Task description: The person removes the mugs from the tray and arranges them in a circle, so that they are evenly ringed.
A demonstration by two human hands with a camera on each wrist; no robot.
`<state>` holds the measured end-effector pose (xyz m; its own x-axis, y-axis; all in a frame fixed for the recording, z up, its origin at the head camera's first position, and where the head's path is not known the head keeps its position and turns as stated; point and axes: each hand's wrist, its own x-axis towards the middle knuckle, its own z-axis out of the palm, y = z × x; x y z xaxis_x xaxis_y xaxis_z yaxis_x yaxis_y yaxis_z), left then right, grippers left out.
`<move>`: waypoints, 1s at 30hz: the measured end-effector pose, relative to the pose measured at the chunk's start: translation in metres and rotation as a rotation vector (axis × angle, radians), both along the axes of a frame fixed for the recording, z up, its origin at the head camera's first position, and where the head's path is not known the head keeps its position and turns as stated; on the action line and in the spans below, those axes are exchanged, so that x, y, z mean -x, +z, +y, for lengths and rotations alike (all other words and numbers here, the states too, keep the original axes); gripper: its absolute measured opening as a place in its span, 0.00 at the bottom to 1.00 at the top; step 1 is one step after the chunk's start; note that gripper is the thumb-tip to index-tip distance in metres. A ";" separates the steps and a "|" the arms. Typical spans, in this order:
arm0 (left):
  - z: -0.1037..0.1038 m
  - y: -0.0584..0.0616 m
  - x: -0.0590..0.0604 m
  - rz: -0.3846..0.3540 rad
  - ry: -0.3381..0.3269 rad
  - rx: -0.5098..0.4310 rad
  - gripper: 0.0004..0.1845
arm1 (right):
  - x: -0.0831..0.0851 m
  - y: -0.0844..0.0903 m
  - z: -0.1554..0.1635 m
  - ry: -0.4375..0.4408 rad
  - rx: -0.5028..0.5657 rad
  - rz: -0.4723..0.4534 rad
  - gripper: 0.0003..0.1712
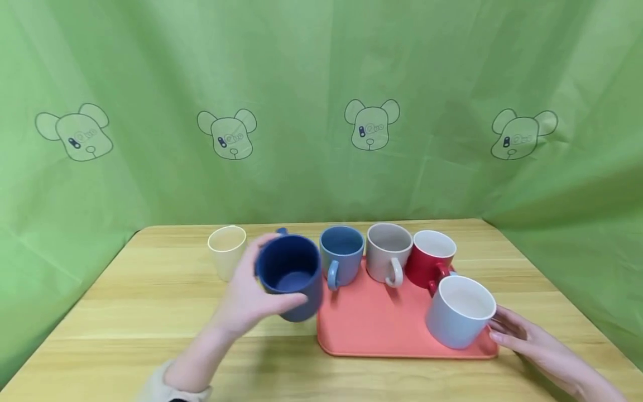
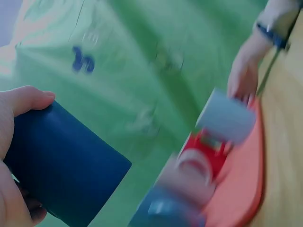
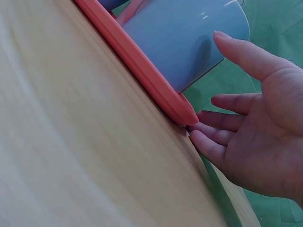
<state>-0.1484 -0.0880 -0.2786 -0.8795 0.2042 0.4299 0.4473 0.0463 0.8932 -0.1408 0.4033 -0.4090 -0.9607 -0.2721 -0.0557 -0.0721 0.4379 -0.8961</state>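
Head view | your left hand [image 1: 246,298] grips the navy mug [image 1: 291,276], tilted, just left of the tray [image 1: 372,329] | your right hand [image 1: 527,338], fingers relaxed, touches the tray's corner beside the pale-blue mug [image 1: 459,312]

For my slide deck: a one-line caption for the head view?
Left hand holds a dark blue mug beside an orange tray of four mugs; right hand touches the tray's corner.

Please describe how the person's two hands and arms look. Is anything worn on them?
Both hands are bare, with no gloves or rings visible. The left hand has a light beige sleeve cuff at the wrist. In the left wrist view the right hand has a dark band at the wrist.
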 end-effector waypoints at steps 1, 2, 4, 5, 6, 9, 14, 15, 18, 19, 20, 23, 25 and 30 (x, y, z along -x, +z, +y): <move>-0.009 -0.002 0.003 -0.001 0.050 0.014 0.43 | 0.000 -0.001 0.000 0.002 0.005 0.002 0.35; -0.018 -0.004 0.005 -0.007 0.090 0.027 0.43 | -0.001 -0.001 0.000 0.003 0.009 0.005 0.35; -0.035 -0.007 0.009 -0.039 0.174 0.048 0.44 | -0.002 -0.001 0.000 0.003 0.006 0.008 0.35; -0.044 -0.008 0.010 -0.055 0.217 0.060 0.44 | -0.002 -0.001 0.000 0.001 0.004 0.005 0.35; -0.052 -0.010 0.011 -0.068 0.255 0.066 0.44 | -0.002 -0.001 0.000 -0.003 0.001 -0.001 0.36; -0.074 -0.013 0.013 -0.105 0.357 0.078 0.46 | -0.003 0.000 -0.001 -0.015 -0.018 -0.019 0.35; -0.105 -0.026 0.026 -0.126 0.491 0.086 0.44 | -0.004 0.003 -0.002 -0.026 -0.053 -0.030 0.35; -0.110 -0.029 0.029 -0.133 0.513 0.089 0.44 | -0.004 0.003 -0.002 -0.027 -0.054 -0.029 0.35; -0.123 -0.040 0.037 -0.166 0.574 0.120 0.45 | -0.004 0.002 -0.001 -0.019 -0.025 -0.023 0.35; -0.126 -0.043 0.040 -0.177 0.591 0.128 0.45 | -0.004 0.002 -0.001 -0.016 -0.014 -0.020 0.35; -0.130 -0.046 0.042 -0.186 0.604 0.139 0.45 | -0.004 0.001 -0.001 -0.012 -0.003 -0.014 0.35; -0.136 -0.055 0.049 -0.206 0.626 0.159 0.46 | -0.003 0.001 0.000 0.000 0.022 -0.005 0.35; -0.140 -0.061 0.054 -0.217 0.628 0.166 0.46 | -0.003 0.000 -0.001 0.002 0.027 -0.003 0.35; -0.146 -0.070 0.062 -0.253 0.631 0.165 0.47 | -0.001 0.002 -0.001 -0.011 0.020 -0.020 0.36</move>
<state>-0.2105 -0.2338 -0.3485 -0.9204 -0.3338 0.2037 0.0697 0.3726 0.9254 -0.1398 0.4019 -0.4072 -0.9624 -0.2626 -0.0694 -0.0494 0.4202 -0.9061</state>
